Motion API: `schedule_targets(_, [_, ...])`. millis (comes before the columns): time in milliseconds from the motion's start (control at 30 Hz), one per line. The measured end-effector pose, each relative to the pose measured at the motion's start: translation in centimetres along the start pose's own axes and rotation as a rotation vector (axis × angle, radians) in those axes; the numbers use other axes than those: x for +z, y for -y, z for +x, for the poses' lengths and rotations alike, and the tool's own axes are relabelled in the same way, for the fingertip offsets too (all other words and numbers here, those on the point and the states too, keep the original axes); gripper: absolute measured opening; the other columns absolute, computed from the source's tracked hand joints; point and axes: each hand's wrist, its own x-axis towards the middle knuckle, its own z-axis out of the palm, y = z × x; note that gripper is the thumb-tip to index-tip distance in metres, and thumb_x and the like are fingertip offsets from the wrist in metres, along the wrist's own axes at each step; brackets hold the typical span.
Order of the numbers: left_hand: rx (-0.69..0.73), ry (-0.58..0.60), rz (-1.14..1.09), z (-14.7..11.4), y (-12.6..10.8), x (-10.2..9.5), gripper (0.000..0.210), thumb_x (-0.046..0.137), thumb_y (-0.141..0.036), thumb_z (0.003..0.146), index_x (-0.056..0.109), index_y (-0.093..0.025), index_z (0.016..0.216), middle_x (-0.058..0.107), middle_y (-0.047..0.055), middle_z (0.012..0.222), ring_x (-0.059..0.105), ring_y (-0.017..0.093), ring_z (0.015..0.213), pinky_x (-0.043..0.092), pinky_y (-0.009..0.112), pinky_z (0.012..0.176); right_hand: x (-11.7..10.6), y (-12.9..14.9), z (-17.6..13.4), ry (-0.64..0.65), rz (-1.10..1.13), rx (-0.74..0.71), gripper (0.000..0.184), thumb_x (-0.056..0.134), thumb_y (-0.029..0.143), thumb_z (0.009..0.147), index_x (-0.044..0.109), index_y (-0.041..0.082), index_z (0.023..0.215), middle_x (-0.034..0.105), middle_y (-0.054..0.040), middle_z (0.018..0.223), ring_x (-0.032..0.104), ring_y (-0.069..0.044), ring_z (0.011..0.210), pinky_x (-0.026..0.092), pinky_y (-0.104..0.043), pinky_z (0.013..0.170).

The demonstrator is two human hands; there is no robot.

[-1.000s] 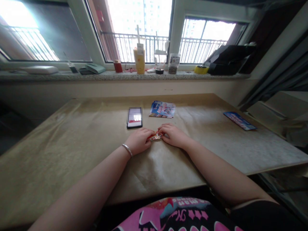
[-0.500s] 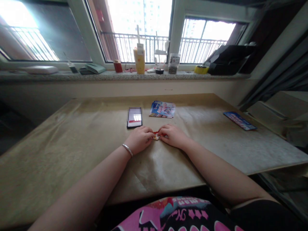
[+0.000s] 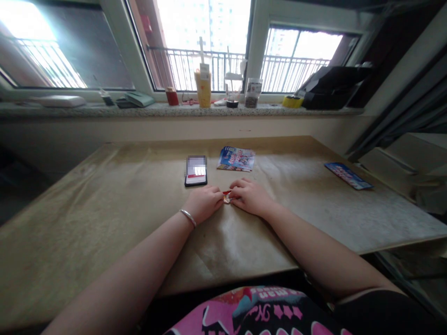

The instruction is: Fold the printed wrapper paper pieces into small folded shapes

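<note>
A small piece of printed paper (image 3: 226, 197), red along its far side and whitish with orange nearer me, lies on the table between my hands. My left hand (image 3: 206, 203), with a silver bangle at the wrist, has its fingers closed at the paper's left end. At the right end, my right hand (image 3: 252, 196) has bent fingers pressed on it. Fingers cover both ends of the paper, so its full shape is hidden. Just beyond my left hand lies a phone (image 3: 196, 179) with its screen lit. A stack of blue printed leaflets (image 3: 236, 159) rests farther back.
Another blue printed sheet (image 3: 348, 176) lies on the right of the cloth-covered table (image 3: 139, 195). On the windowsill (image 3: 139, 110) stand a yellow drink cup (image 3: 204, 90), a red jar (image 3: 172, 97), clear containers and a black box (image 3: 331, 88). Pale boxes (image 3: 408, 163) sit beyond the table's right side.
My left hand's fingers have drawn closer together and turned slightly at the paper's left end. The right hand has shifted only a little; the paper stays in place.
</note>
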Motion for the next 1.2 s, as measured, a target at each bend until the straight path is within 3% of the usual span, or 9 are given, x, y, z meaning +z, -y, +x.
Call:
schedule_targets(233, [0.008, 0.006, -0.003, 0.0, 0.3, 0.1, 0.021, 0.048, -0.03, 0.091, 0.066, -0.019, 0.087, 0.064, 0.004, 0.087, 0.058, 0.018, 0.082, 0.041, 0.026, 0.061, 0.2, 0.7, 0.3, 0.06, -0.021, -0.032, 0.017, 0.055, 0.03, 0.086, 0.068, 0.019, 0.087, 0.065, -0.0053, 0.09, 0.052, -0.018, 0.087, 0.04, -0.029, 0.075])
schedule_targets(567, [0.049, -0.015, -0.12, 0.1, 0.9, 0.6, 0.018, 0.05, -0.022, 0.088, 0.067, -0.017, 0.089, 0.064, 0.006, 0.088, 0.056, 0.018, 0.085, 0.046, 0.028, 0.075, -0.1, 1.7, 0.5, 0.1, 0.017, 0.159, 0.02, 0.051, 0.032, 0.088, 0.067, 0.021, 0.085, 0.065, -0.004, 0.091, 0.057, -0.017, 0.087, 0.039, -0.026, 0.072])
schedule_targets(867, [0.064, 0.019, -0.131, -0.2, 1.2, -0.1, 0.022, 0.049, -0.021, 0.088, 0.071, -0.021, 0.091, 0.066, 0.005, 0.085, 0.06, 0.016, 0.079, 0.045, 0.027, 0.07, 0.6, 1.3, 0.9, 0.112, -0.012, 0.245, 0.02, 0.051, 0.031, 0.087, 0.064, 0.018, 0.081, 0.064, -0.0062, 0.085, 0.057, -0.018, 0.083, 0.039, -0.028, 0.071])
schedule_targets(1200, [0.066, 0.044, -0.084, -0.1, 1.3, -0.3, 0.022, 0.048, -0.026, 0.091, 0.068, -0.019, 0.094, 0.068, 0.005, 0.084, 0.061, 0.018, 0.079, 0.044, 0.028, 0.069, 1.6, 0.3, 1.3, 0.097, 0.121, 0.306, 0.018, 0.055, 0.03, 0.085, 0.062, 0.018, 0.074, 0.064, -0.0031, 0.077, 0.054, -0.014, 0.073, 0.035, -0.025, 0.065])
